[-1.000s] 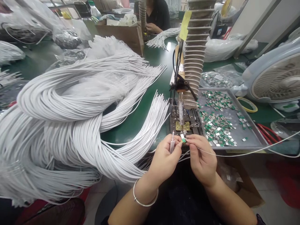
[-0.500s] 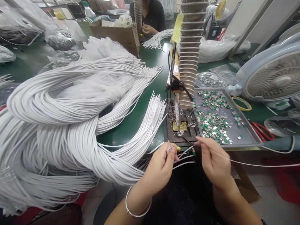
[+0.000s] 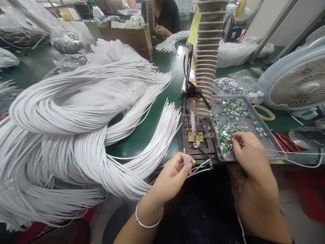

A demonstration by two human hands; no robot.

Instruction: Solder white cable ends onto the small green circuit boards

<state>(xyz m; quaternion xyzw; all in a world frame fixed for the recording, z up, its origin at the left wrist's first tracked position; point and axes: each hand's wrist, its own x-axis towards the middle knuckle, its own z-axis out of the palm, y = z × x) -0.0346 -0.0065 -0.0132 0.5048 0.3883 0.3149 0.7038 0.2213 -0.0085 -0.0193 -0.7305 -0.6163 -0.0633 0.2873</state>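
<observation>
My left hand (image 3: 175, 174) is closed around several white cables (image 3: 187, 160), their ends sticking up past the fingers; one fingertip wears a yellow cover. More cable ends with a small green circuit board (image 3: 211, 165) hang at the table edge beside it. My right hand (image 3: 252, 156) reaches over the grey tray (image 3: 275, 149), thumb and forefinger close together at the small green-and-silver circuit boards (image 3: 225, 137). A thin solder wire (image 3: 291, 151) runs through this hand to the right. Whether its fingertips pinch a board is hidden.
A soldering iron (image 3: 193, 118) points down at a stand (image 3: 186, 145) before me, beside a ribbed hose (image 3: 207, 64). Thick bundles of white cable (image 3: 63, 145) cover the left. On the right are a fan (image 3: 302, 81), yellow tape (image 3: 264, 112) and red-handled pliers (image 3: 286, 142). A person sits opposite.
My right hand has moved right and away from me, from beside the left hand to the tray of boards. The left hand stays in nearly the same place with its cables.
</observation>
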